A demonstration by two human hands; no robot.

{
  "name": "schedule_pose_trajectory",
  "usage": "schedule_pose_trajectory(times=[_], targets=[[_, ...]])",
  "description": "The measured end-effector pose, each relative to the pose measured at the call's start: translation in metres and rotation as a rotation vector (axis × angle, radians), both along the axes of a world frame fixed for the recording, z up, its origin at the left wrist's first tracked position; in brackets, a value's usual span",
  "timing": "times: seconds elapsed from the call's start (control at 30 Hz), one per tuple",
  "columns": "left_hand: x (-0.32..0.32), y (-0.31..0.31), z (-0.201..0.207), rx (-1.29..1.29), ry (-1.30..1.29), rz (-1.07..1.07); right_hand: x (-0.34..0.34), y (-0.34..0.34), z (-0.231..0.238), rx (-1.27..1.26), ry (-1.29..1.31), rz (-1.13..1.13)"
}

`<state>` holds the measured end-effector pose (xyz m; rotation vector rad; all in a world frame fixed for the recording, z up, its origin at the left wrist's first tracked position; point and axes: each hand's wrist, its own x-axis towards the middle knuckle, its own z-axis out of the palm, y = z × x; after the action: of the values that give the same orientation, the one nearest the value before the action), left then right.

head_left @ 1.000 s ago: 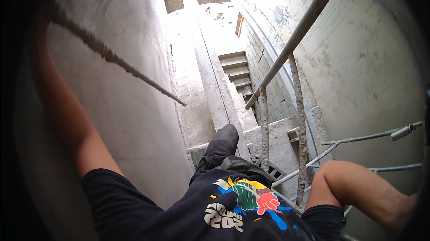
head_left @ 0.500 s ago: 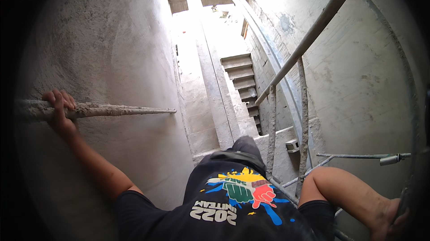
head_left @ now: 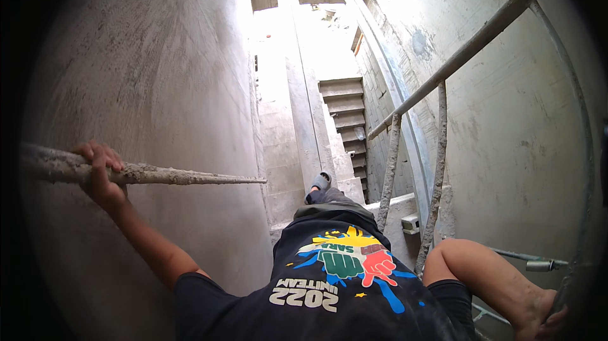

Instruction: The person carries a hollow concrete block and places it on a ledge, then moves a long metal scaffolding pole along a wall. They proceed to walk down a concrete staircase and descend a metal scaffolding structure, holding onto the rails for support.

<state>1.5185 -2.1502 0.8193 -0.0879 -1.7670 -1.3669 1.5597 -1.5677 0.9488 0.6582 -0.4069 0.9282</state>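
Note:
At the left, my left hand (head_left: 103, 173) is wrapped round a cement-crusted metal pipe (head_left: 171, 175), which runs out along the grey wall. My left arm is stretched out to it. At the lower right rim, my right hand (head_left: 546, 315) closes on an upright metal scaffold tube (head_left: 581, 144), with the arm bent. Part of that grip is dark and cut off by the picture's rim. Below my dark printed T-shirt (head_left: 354, 258), one foot in a grey clog (head_left: 322, 181) shows beside a long plank.
A long plank or beam (head_left: 304, 106) stretches ahead, with concrete stairs (head_left: 342, 103) lower down to its right. A thick scaffold bar (head_left: 481, 49) slants across the right, with crusted rungs (head_left: 437, 163) below it. Plastered walls (head_left: 139, 43) rise on both sides. A hollow block (head_left: 411, 224) lies near the scaffold.
The view has shifted, so the scene sits further right. My foot has come into sight ahead of my body. Both hands keep their holds.

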Motion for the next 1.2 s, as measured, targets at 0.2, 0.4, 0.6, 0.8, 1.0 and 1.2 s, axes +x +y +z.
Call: schedule_pose_trajectory(times=[0.2, 0.4, 0.6, 0.8, 1.0, 1.2], targets=[[-0.111, -0.008, 0.001, 0.031, -0.075, -0.014, -0.106, -0.018, -0.006, -0.010, -0.011, -0.026], [-0.189, -0.024, 0.018, 0.040, -0.109, -0.008, -0.205, -0.035, 0.005, 0.012, -0.014, -0.043], [-0.264, -0.043, 0.012, 0.020, -0.135, 0.049, -0.289, -0.055, 0.003, 0.011, -0.002, -0.033], [-0.361, -0.080, 0.007, 0.001, -0.124, 0.055, -0.383, -0.078, -0.007, 0.111, -0.032, -0.026], [-0.471, -0.134, 0.010, -0.007, -0.132, 0.048, -0.498, -0.127, 0.002, 0.103, -0.032, -0.030], [-0.580, -0.177, 0.016, -0.043, -0.110, 0.023, -0.598, -0.172, 0.003, 0.069, -0.003, 0.024]])
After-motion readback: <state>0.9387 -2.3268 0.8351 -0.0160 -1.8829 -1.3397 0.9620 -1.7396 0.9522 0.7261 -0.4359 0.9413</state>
